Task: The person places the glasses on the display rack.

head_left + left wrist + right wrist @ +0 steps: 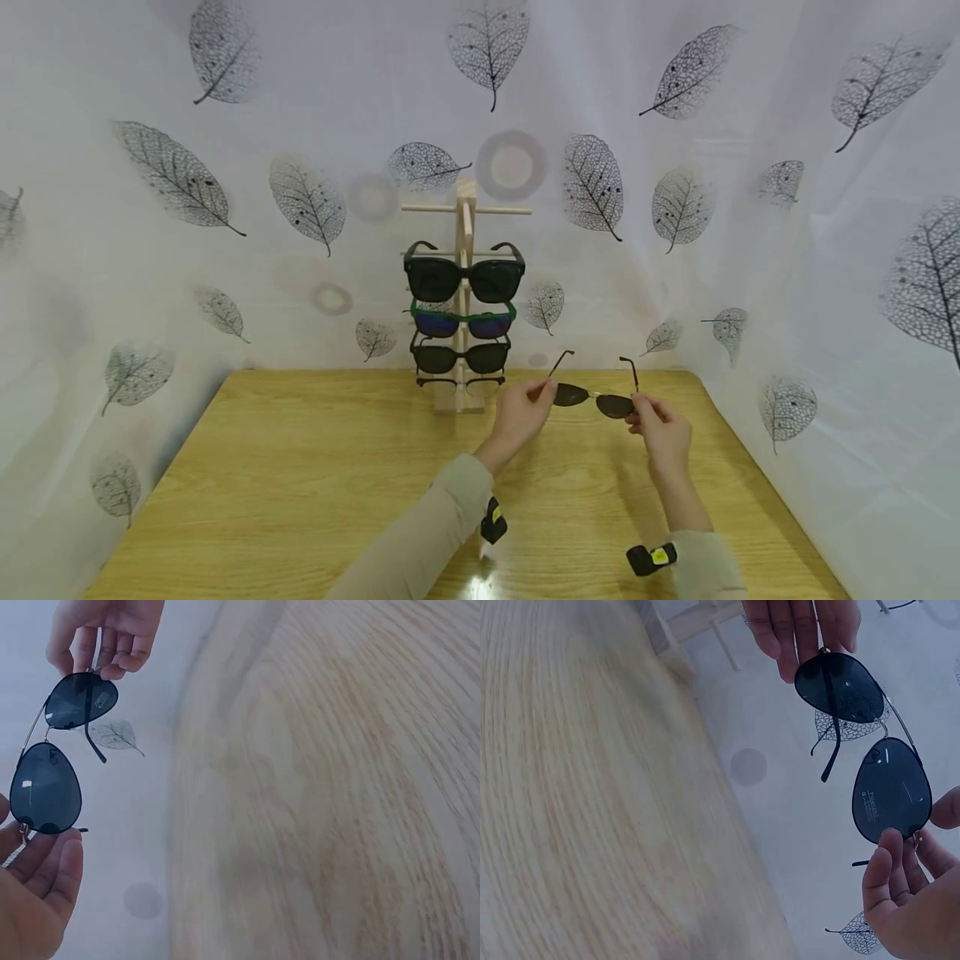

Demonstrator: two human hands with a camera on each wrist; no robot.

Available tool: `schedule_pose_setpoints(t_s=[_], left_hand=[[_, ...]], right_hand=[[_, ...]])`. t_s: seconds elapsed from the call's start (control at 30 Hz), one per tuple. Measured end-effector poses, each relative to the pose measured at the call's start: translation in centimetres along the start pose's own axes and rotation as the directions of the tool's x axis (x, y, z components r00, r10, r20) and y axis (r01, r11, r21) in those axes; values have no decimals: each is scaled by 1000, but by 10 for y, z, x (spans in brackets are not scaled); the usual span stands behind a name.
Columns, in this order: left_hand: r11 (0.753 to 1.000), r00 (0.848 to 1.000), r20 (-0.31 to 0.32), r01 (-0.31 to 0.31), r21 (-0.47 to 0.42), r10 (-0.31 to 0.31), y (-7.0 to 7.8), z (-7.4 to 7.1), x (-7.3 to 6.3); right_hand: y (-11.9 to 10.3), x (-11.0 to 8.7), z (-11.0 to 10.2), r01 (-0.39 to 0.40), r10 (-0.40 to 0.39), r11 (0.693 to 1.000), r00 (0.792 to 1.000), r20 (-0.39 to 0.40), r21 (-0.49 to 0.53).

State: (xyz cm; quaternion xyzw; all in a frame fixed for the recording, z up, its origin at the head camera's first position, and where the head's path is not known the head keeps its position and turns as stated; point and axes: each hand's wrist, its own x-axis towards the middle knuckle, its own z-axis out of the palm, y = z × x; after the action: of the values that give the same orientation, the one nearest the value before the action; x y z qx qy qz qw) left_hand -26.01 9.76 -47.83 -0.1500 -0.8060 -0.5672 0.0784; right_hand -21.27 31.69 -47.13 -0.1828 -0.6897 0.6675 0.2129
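A pair of dark aviator sunglasses [572,395] with a thin metal frame is held above the table, its temples unfolded and pointing away from me. My left hand [522,417] pinches the frame near the left hinge, and my right hand [663,435] pinches it near the right hinge. In the left wrist view both lenses of the sunglasses [46,787] show, with a hand at each end. The right wrist view shows the sunglasses [892,791] too, with small pale print on one lens.
Left of my hands stands a wooden display rack [466,196] bearing black sunglasses [433,281], green-framed sunglasses [437,324], more black sunglasses [435,359] and a thin half-rim pair [483,382]. The rack's top peg carries nothing. A leaf-print curtain [360,50] surrounds the wooden table [315,483].
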Motion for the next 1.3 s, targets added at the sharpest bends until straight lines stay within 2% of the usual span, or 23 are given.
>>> schedule_pose_setpoints(t_s=[0.17, 0.33, 0.57, 0.73, 0.87, 1.13, 1.2, 1.3], left_hand=[[998, 998, -25, -55, -36, 55, 13, -8, -2], [994, 995, -17, -97, -43, 97, 25, -16, -4], [983, 984, -41, -174, -59, 172, 42, -27, -3], [967, 965, -71, -254, -9, 253, 55, -36, -4], [950, 946, -86, -312, 29, 313, 67, -44, -4], [942, 940, -69, -331, 52, 334, 92, -60, -8], [935, 933, -75, -350, 49, 353, 97, -65, -8], [917, 914, -85, -394, 59, 398, 105, -72, -7]], right_hand=[[-10, 1, 0, 15, -15, 998, 1000, -6, 56], [-21, -2, -1, 34, -32, 994, 999, -20, 100], [-42, -7, 2, 85, -85, 984, 996, -5, 159], [-55, -8, 2, 99, -101, 973, 995, -3, 207], [-67, -10, 3, 150, -152, 964, 988, -11, 219], [-93, -17, 7, 228, -234, 938, 972, -10, 261], [-99, -18, 9, 239, -247, 930, 969, -9, 280], [-107, -20, 12, 250, -262, 917, 965, -2, 311]])
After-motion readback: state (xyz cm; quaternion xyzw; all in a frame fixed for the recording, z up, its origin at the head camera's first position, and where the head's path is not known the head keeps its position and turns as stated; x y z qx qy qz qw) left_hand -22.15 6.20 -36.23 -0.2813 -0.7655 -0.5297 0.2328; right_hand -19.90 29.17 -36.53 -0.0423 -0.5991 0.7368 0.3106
